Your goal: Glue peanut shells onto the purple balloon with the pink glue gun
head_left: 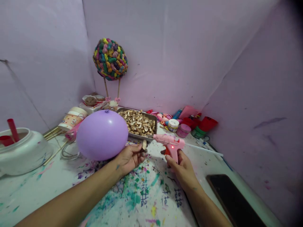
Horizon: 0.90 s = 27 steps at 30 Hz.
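Glue gun [174, 144] sits in my right grip [181, 162], fingers closed round its handle near the red trigger, nozzle pointing left over the desk [59, 194]. It looks like light, stiff plastic, and I'd hold it only by that handle; a red light glows on its side, so the nozzle may well be hot. The glue stick [204, 150] juts far out of the back, making it long to swing.

My left grip [131, 158] pinches one peanut shell [144, 144] between thumb and fingertips, nearly closed, the other fingers loosely curled. The shell, just beside the nozzle, should be dry, very light and easy to crush, so I'd pinch it gently by its edges.

The balloon [102, 135] lies just beyond my left forearm; whether they touch, I can't tell. I judge it slick, feather-light and easily popped by heat. Behind the hands, the tray [156, 124] of peanut shells crowds the nozzle. The white tub [173, 125] and pink jar [183, 130] stand behind the gun, the phone [233, 200] lies right of my right forearm, and the paper cups [74, 118] lean left of the balloon.
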Available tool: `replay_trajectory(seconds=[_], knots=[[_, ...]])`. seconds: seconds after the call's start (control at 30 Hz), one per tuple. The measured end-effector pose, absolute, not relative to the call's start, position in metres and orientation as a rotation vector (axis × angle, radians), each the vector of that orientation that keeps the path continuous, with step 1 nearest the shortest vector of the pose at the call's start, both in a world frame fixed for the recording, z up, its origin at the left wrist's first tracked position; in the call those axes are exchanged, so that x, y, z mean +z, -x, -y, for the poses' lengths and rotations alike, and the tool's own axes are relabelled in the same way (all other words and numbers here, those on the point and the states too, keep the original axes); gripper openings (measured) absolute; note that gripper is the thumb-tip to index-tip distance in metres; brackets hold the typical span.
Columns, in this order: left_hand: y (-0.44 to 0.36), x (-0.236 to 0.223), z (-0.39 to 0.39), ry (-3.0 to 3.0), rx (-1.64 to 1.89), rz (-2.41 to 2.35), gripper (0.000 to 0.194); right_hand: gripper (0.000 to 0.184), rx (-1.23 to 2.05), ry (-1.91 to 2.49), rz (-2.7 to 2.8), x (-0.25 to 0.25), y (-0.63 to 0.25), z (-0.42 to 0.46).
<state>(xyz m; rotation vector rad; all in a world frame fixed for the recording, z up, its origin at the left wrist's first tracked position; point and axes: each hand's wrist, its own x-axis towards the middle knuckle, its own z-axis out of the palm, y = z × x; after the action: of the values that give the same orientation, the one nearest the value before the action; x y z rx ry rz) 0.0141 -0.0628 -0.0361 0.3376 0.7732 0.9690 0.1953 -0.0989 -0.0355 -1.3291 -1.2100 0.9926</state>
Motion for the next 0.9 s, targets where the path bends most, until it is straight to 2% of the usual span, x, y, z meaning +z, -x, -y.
replay_trajectory(seconds=[0.37, 0.7, 0.9], knots=[[-0.034, -0.036, 0.088, -0.495, 0.696, -0.727, 0.009, 0.027, 0.866, 1.458, 1.084, -0.031, -0.174, 0.109], [-0.037, -0.036, 0.092, -0.506, 0.670, -0.722, 0.006, 0.028, 0.914, 1.411, 1.075, -0.033, -0.174, 0.108], [-0.025, -0.035, 0.076, -0.403, 0.802, -0.792, 0.018, 0.032, 0.991, 1.282, 1.148, -0.028, -0.193, 0.112]])
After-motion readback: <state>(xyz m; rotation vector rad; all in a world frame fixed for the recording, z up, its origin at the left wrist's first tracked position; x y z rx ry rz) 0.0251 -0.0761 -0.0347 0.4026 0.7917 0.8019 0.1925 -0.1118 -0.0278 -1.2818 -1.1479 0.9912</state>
